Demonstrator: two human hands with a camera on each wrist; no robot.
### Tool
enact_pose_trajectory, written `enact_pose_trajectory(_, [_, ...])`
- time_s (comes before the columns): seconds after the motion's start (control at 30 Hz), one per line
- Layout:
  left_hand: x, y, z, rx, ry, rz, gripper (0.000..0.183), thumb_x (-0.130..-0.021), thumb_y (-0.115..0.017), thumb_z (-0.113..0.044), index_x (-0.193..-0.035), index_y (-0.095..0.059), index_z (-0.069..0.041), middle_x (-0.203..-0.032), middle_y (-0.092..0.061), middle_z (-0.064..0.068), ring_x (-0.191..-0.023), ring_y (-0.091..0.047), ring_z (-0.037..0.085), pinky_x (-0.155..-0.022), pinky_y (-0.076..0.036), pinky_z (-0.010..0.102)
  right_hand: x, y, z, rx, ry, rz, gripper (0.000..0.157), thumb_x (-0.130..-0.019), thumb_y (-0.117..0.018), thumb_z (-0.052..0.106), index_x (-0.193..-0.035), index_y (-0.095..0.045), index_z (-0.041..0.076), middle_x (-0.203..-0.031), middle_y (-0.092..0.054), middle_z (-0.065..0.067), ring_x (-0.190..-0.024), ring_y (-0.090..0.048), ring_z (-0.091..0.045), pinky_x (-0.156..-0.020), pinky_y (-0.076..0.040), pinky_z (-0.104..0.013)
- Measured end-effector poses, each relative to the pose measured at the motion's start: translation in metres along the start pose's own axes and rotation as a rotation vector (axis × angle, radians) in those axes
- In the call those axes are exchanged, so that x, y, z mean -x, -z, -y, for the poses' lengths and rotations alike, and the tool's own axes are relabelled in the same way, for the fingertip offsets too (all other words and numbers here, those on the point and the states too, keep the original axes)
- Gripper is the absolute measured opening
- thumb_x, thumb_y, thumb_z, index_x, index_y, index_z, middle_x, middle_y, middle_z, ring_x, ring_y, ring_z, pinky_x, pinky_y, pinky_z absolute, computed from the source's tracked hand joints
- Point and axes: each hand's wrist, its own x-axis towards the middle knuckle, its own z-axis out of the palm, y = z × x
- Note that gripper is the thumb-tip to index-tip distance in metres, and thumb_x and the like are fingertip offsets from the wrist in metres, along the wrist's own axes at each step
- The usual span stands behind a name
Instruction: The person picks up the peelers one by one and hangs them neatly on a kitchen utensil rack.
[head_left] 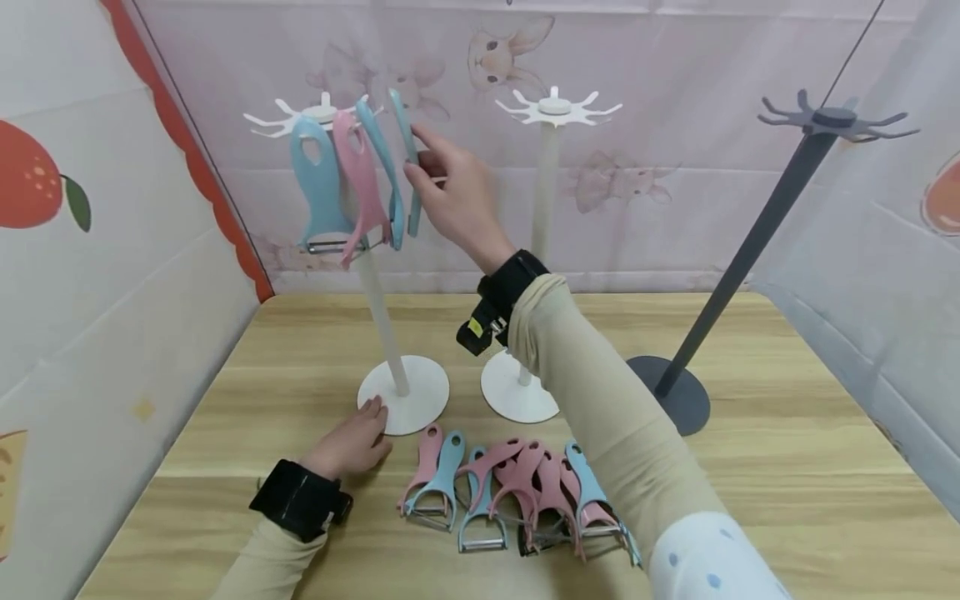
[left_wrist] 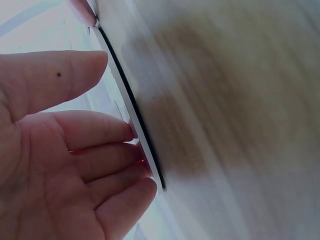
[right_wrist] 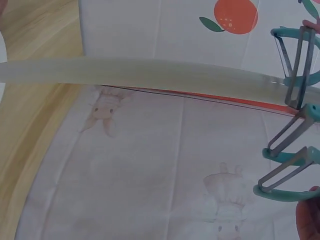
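Note:
My right hand [head_left: 463, 196] pinches a light-blue peeler [head_left: 402, 121] between thumb and fingers, holding it upright beside the hooks of the left white stand [head_left: 378, 312]. On that stand's hooks hang a blue peeler [head_left: 321, 187], a pink peeler [head_left: 358, 171] and another blue peeler [head_left: 386, 167]. Only a fingertip of the right hand shows at the lower right of the right wrist view, by the blue peeler [right_wrist: 285, 194]. My left hand [head_left: 348, 443] rests at the left stand's round base [head_left: 423, 404]; its extended fingers [left_wrist: 105, 127] touch the base rim [left_wrist: 131, 110].
Several pink and blue peelers [head_left: 528, 479] lie in an overlapping pile at the front of the wooden table [head_left: 795, 467]. A second white stand [head_left: 555, 108] is at the middle, partly behind the right forearm. A dark grey stand [head_left: 750, 250] is at the right.

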Motion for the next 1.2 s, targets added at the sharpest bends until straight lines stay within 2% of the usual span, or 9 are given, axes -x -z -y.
enact_pose_trajectory(0.13, [0.0,-0.005,0.001,0.001,-0.009,-0.003,0.051,-0.086,-0.051,-0.007,-0.121,-0.036,0.027,-0.13,-0.025,0.045,-0.123,-0.025,0.053,-0.102,-0.023,0.055,-0.006,0.0,0.004,-0.019,0.011,0.0,0.042,-0.091,-0.053,0.006,-0.132,-0.046,0.001,-0.1,-0.066,-0.015,-0.088,-0.063,-0.018,-0.076,-0.048,-0.018])
enact_pose_trajectory(0.3, [-0.004,-0.007,0.0,0.018,-0.008,0.0,0.051,-0.087,-0.05,-0.008,-0.122,-0.035,0.027,-0.131,-0.024,0.045,-0.125,-0.023,0.052,-0.103,-0.022,0.054,-0.012,0.003,0.008,0.032,0.002,0.012,0.042,-0.091,-0.054,0.007,-0.132,-0.046,0.003,-0.102,-0.065,-0.013,-0.088,-0.063,-0.016,-0.076,-0.047,-0.017])
enact_pose_trajectory(0.47, [-0.005,-0.005,-0.001,0.017,-0.011,0.003,0.051,-0.087,-0.05,-0.007,-0.123,-0.035,0.026,-0.132,-0.024,0.044,-0.125,-0.023,0.052,-0.102,-0.022,0.055,-0.018,0.003,0.012,0.065,-0.023,0.123,0.044,-0.091,-0.053,0.005,-0.134,-0.045,0.006,-0.111,-0.063,-0.012,-0.093,-0.062,-0.014,-0.078,-0.046,-0.017])
enact_pose_trajectory(0.6, [-0.006,-0.004,-0.001,0.016,-0.009,0.009,0.052,-0.088,-0.051,-0.008,-0.124,-0.034,0.026,-0.133,-0.023,0.044,-0.125,-0.023,0.051,-0.103,-0.022,0.054,-0.019,0.003,0.012,0.048,-0.008,0.205,0.049,-0.089,-0.053,0.002,-0.136,-0.041,0.008,-0.115,-0.061,-0.011,-0.099,-0.06,-0.015,-0.081,-0.045,-0.017])
enact_pose_trajectory(0.73, [-0.006,-0.003,0.0,0.016,-0.007,0.01,0.052,-0.088,-0.05,-0.008,-0.124,-0.034,0.026,-0.133,-0.023,0.044,-0.126,-0.022,0.052,-0.103,-0.021,0.054,-0.012,0.006,0.008,0.033,0.012,0.237,0.051,-0.089,-0.05,-0.003,-0.138,-0.039,0.007,-0.119,-0.059,-0.012,-0.103,-0.058,-0.018,-0.084,-0.045,-0.019])
enact_pose_trajectory(0.93, [-0.005,0.001,0.001,0.017,-0.012,0.01,0.052,-0.088,-0.051,-0.008,-0.123,-0.034,0.026,-0.132,-0.022,0.045,-0.125,-0.021,0.052,-0.103,-0.021,0.055,0.006,0.008,-0.001,0.12,-0.005,0.259,0.052,-0.087,-0.045,-0.004,-0.138,-0.038,0.006,-0.125,-0.055,-0.014,-0.106,-0.055,-0.02,-0.084,-0.046,-0.021])
enact_pose_trajectory(1.2, [-0.005,0.003,0.005,0.014,-0.013,0.007,0.054,-0.087,-0.051,-0.007,-0.124,-0.032,0.026,-0.132,-0.021,0.045,-0.125,-0.021,0.053,-0.103,-0.021,0.055,0.033,0.015,-0.02,0.178,0.02,0.288,0.05,-0.087,-0.047,-0.001,-0.136,-0.04,0.001,-0.126,-0.052,-0.015,-0.108,-0.052,-0.022,-0.082,-0.046,-0.024])
